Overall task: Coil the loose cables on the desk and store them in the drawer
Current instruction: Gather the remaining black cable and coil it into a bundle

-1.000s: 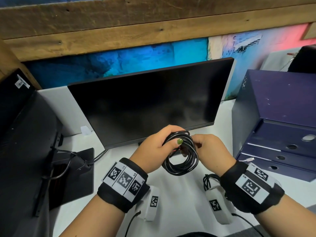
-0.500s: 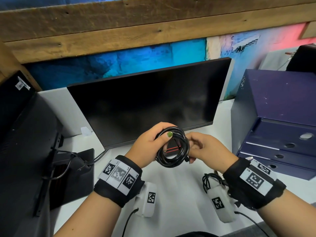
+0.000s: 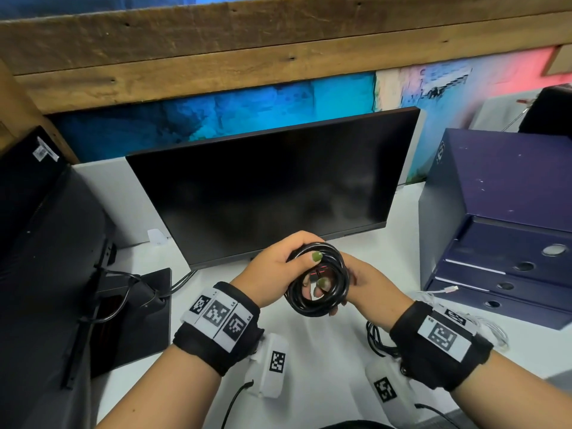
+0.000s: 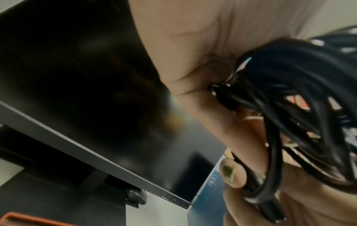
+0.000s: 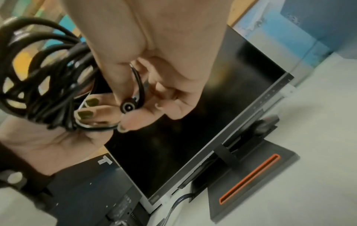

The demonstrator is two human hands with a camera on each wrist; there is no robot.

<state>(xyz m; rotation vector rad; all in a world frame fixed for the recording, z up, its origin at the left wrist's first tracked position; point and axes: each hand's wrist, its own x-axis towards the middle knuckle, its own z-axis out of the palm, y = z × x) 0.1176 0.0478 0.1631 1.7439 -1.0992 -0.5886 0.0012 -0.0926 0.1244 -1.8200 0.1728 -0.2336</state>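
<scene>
Cable coil (image 3: 318, 283) gripped between both hands' fingers (image 3: 323, 284).

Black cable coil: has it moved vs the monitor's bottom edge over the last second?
Barely. The black cable coil still hangs just below the bottom edge of the black monitor, in the grip of the left hand and right hand; its loops look tighter.
</scene>
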